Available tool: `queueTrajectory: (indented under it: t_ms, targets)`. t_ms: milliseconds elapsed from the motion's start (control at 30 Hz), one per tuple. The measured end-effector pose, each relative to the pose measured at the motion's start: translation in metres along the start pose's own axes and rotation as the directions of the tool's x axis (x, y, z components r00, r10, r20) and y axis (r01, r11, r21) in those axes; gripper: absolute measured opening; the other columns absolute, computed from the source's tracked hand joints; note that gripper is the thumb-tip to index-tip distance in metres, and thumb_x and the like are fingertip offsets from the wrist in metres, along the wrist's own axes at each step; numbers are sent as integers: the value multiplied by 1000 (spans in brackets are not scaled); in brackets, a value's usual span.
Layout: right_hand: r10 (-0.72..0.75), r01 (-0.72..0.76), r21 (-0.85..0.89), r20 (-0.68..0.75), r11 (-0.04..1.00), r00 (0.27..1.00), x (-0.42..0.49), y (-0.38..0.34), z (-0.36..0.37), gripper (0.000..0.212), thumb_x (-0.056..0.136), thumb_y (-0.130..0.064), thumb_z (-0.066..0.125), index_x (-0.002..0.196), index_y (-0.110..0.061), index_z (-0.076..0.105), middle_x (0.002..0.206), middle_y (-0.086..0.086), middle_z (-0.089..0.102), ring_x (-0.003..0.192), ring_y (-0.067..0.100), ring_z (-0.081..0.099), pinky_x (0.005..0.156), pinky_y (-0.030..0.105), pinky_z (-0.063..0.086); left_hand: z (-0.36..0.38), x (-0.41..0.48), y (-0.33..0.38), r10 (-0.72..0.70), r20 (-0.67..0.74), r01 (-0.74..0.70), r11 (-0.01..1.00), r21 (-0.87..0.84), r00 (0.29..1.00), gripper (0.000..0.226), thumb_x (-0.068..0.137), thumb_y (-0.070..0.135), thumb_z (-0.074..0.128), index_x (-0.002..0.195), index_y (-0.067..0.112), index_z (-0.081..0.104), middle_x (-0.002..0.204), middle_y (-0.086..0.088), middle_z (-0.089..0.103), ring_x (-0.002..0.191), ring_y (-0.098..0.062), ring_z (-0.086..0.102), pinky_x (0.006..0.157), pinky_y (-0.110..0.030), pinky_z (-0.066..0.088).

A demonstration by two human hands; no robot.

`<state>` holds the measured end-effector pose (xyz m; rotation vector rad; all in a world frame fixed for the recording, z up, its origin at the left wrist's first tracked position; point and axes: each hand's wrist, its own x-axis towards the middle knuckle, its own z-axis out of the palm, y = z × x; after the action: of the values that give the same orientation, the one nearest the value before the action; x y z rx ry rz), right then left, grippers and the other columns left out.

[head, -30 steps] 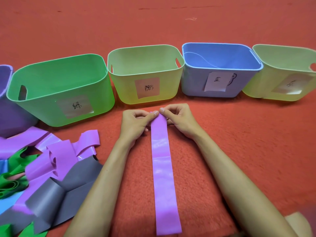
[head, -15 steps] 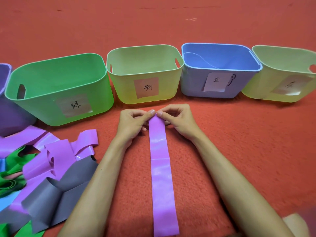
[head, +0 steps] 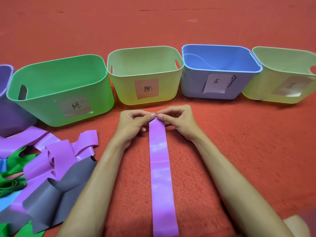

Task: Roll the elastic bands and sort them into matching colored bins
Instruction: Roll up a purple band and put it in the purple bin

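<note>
Both hands pinch the far end of a purple band.
The left hand (head: 131, 124) and right hand (head: 177, 122) grip the purple band (head: 159, 168), which lies flat on the red carpet (head: 239, 151).

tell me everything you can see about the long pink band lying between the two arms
A long, flat pink-purple band, glossy and rubbery-looking, with faint creases across it. It lies straight on the red carpet, running away from the person; its near end is cut off by the picture's bottom edge. The left hand and right hand pinch its far end, which looks slightly curled over.
</note>
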<state>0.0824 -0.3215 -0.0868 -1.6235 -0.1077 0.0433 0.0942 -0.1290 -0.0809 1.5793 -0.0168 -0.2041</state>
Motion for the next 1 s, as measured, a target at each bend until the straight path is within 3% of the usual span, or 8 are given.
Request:
queueTrajectory:
  t_ms: [167, 300, 467, 633, 767, 1000]
  targets:
    - [20, -20, 11, 8, 1000, 1000, 0, -1, -1, 10, 89, -7, 78, 97, -13, 80, 89, 4, 80, 80, 15, 74, 64, 30, 57, -3, 0, -1, -1, 22, 2, 1000, -10, 1000, 10, 86, 11, 80, 95, 5, 79, 81, -10, 78, 64, -11, 66, 51, -16, 45]
    - [11, -12, 20, 22, 1000, 1000, 0, 0, -2, 12, 88, -3, 79, 96, -11, 79, 90, 6, 79, 83, 17, 74, 69, 37, 60, -2, 0, -1, -5, 24, 5, 1000, -17, 1000, 13, 84, 5, 81, 96, 3, 78, 80, -9, 77, 60, -9, 64, 51, -16, 46]
    - [8, -6, -25, 45, 1000, 999, 3, 2, -5, 17, 86, -3, 81, 102, -5, 77, 95, 11, 78, 84, 15, 71, 70, 38, 60, -2, 0, -2, 6, 20, -6, 1000, -15, 1000, 16, 83, 2, 81, 98, 0, 78, 80, -5, 77, 62, -7, 64, 53, -16, 47]
    - [-18, 20, -51, 48, 998, 999, 1, 0, -2, 12, 93, -10, 76, 97, 1, 77, 91, 23, 76, 77, 19, 68, 64, 31, 56, -2, -1, -2, 5, 6, -5, 999, -40, 1000, 16, 80, 2, 83, 96, 3, 79, 78, -4, 76, 61, -7, 63, 54, -17, 47]
    - [-26, 28, -61, 48, 998, 998, 1, 1, -3, 8, 93, -9, 75, 95, -1, 78, 89, 20, 76, 75, 20, 66, 62, 31, 54, -3, -2, -1, 13, 23, -13, 999, -30, 1000, 19, 78, 0, 84, 96, 4, 79, 83, -7, 76, 66, -12, 65, 56, -19, 49]
    - [-13, 15, -24, 51, 1000, 999, -1, -1, -3, 9, 92, -5, 76, 99, 0, 78, 93, 15, 79, 79, 17, 72, 64, 31, 58, -9, -3, 2, -49, 86, 50, 999, -7, 995, 18, 86, 16, 80, 100, 3, 79, 88, -15, 78, 72, -14, 70, 53, -18, 50]
